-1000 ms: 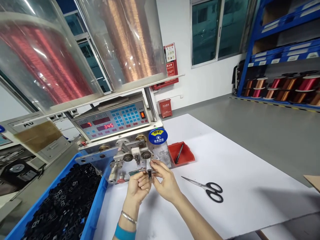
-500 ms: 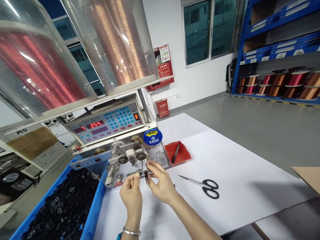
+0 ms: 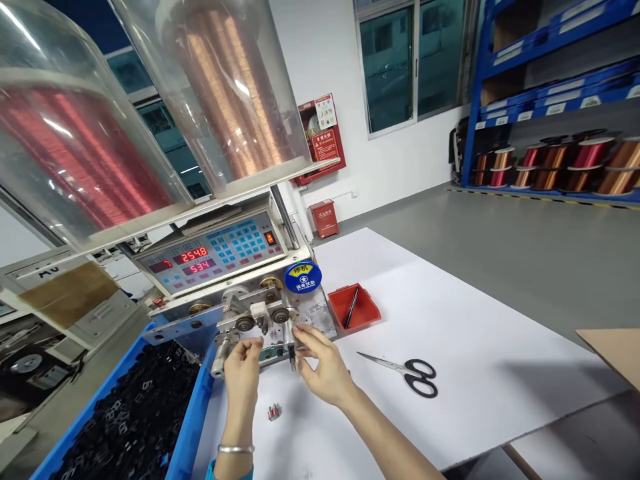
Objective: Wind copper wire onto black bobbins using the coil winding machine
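Hands [image 3: 325,373] — apart; near winding machine [image 3: 250,273]

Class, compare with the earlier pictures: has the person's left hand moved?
Yes, to the left: judged against the round blue sign, the left hand now sits farther left, closer to the blue bin.

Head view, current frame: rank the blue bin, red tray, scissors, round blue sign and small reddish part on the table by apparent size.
1. Blue bin
2. Red tray and scissors, unranked: scissors longer, tray broader
3. Round blue sign
4. Small reddish part
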Available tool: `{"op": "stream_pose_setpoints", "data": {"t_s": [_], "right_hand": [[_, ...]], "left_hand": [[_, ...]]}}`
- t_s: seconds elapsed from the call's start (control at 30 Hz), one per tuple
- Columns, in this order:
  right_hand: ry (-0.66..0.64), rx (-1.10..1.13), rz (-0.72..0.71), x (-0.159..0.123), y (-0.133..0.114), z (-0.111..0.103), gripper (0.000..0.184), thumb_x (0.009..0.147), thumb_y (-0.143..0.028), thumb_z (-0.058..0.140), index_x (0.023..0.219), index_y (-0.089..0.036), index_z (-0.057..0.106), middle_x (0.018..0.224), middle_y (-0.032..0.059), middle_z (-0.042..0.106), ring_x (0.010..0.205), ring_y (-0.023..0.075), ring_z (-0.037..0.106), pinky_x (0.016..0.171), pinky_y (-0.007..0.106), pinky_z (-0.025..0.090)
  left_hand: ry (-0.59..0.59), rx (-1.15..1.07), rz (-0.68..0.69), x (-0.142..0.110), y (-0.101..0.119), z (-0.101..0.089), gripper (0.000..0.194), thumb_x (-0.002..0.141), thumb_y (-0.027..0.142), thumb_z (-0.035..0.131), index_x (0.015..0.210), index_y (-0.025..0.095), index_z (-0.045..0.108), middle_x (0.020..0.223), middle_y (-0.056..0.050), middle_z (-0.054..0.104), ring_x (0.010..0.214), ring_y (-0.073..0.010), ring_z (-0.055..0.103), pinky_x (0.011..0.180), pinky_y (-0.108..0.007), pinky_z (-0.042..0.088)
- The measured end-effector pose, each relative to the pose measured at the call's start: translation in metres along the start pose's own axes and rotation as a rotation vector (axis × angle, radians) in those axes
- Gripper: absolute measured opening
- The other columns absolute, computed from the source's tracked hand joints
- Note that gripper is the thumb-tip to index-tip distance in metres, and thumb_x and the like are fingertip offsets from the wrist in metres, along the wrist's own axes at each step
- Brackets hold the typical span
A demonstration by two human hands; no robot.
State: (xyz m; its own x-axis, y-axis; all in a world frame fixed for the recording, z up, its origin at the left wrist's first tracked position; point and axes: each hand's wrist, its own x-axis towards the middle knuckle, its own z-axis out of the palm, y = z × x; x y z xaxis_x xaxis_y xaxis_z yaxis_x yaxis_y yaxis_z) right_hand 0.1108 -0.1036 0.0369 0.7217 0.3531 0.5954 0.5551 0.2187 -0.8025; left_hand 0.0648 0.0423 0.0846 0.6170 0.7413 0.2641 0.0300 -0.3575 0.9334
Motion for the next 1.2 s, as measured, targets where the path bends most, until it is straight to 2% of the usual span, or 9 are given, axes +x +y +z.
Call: {"op": "stream_pose_setpoints", "data": {"t_s": [0.1,0.3,0.53,0.63,0.77,0.87,0.93,1.03,1.2], "right_hand": [[0.004,-0.253,0.108,-0.006,0.005,-0.009,0.046,0.076,-0.01,0.049,0.121,-0.02,0.053,0.124,0.0083,0.053,0.091,0.0128,0.064,0.075,0.024,0.057],[0.029,-0.675,0.322,-0.004,0.022,-0.016,0.004,0.076,-0.019,0.061,0.075,-0.018,0.064,0.079,0.0044,0.067,0.069,0.0164,0.064,0.065,0.026,0.048],[0.012,-0.86,0.424,0.01,0.038,-0.008,0.026,0.083,-0.037,0.059,0.067,-0.017,0.062,0.075,0.0079,0.067,0.065,0.0179,0.062,0.056,0.025,0.035],[-0.043,-0.838,0.392,-0.008,0.033,-0.002,0.03,0.085,-0.039,0.054,0.065,-0.018,0.061,0.073,0.0061,0.066,0.065,0.0168,0.061,0.058,0.025,0.035],[-0.173,-0.758,0.315,-0.053,0.017,0.016,0.027,0.084,-0.03,0.053,0.06,-0.019,0.058,0.064,0.0,0.062,0.057,0.0123,0.058,0.057,0.023,0.037],[-0.255,-0.696,0.237,-0.084,0.009,0.028,0.02,0.079,-0.021,0.054,0.059,-0.02,0.056,0.063,-0.0009,0.06,0.062,0.013,0.057,0.059,0.022,0.039],[-0.278,-0.646,0.196,-0.094,0.009,0.03,0.018,0.079,-0.02,0.053,0.06,-0.02,0.054,0.065,0.0,0.06,0.066,0.0142,0.057,0.061,0.023,0.04],[-0.278,-0.608,0.185,-0.094,0.013,0.028,0.021,0.081,-0.022,0.05,0.061,-0.02,0.052,0.063,0.0003,0.058,0.063,0.0142,0.055,0.058,0.024,0.04],[-0.279,-0.594,0.092,-0.097,0.024,0.025,0.032,0.087,-0.035,0.044,0.06,-0.022,0.052,0.06,0.0011,0.057,0.059,0.0152,0.055,0.057,0.026,0.043]], "left_hand": [[-0.013,-0.039,-0.046,-0.015,-0.019,-0.015,0.042,0.058,0.059,0.064,0.057,0.018,0.054,0.044,0.01,0.027,0.041,-0.0069,0.022,0.041,-0.021,0.021],[-0.068,0.107,-0.209,-0.057,-0.073,-0.057,0.048,0.054,0.065,0.065,0.06,0.018,0.057,0.047,0.01,0.024,0.044,-0.0083,0.024,0.044,-0.022,0.024],[-0.035,0.303,-0.159,-0.084,-0.121,-0.08,0.044,0.067,0.061,0.054,0.073,0.018,0.061,0.05,0.007,0.034,0.047,-0.0143,0.04,0.049,-0.027,0.037],[-0.125,0.413,-0.015,-0.072,-0.124,-0.083,0.035,0.077,0.043,0.049,0.093,0.016,0.065,0.072,-0.003,0.056,0.061,-0.0185,0.054,0.063,-0.032,0.047],[-0.431,0.536,0.116,-0.046,-0.113,-0.079,0.047,0.077,0.015,0.042,0.121,0.024,0.057,0.107,-0.007,0.057,0.085,-0.0183,0.059,0.081,-0.033,0.048],[-0.698,0.521,0.177,-0.031,-0.1,-0.074,0.053,0.074,0.006,0.042,0.119,0.028,0.059,0.108,-0.005,0.056,0.093,-0.0173,0.059,0.087,-0.031,0.046],[-0.791,0.494,0.203,-0.027,-0.094,-0.07,0.046,0.073,0.005,0.044,0.109,0.025,0.065,0.104,-0.006,0.058,0.095,-0.018,0.059,0.089,-0.031,0.045],[-0.786,0.488,0.193,-0.027,-0.092,-0.067,0.029,0.076,0.01,0.048,0.093,0.021,0.069,0.095,-0.006,0.061,0.089,-0.0187,0.06,0.085,-0.031,0.047],[-0.608,0.557,0.163,-0.049,-0.093,-0.072,0.023,0.073,0.013,0.052,0.088,0.021,0.067,0.09,-0.005,0.062,0.079,-0.018,0.06,0.077,-0.03,0.048]]}}
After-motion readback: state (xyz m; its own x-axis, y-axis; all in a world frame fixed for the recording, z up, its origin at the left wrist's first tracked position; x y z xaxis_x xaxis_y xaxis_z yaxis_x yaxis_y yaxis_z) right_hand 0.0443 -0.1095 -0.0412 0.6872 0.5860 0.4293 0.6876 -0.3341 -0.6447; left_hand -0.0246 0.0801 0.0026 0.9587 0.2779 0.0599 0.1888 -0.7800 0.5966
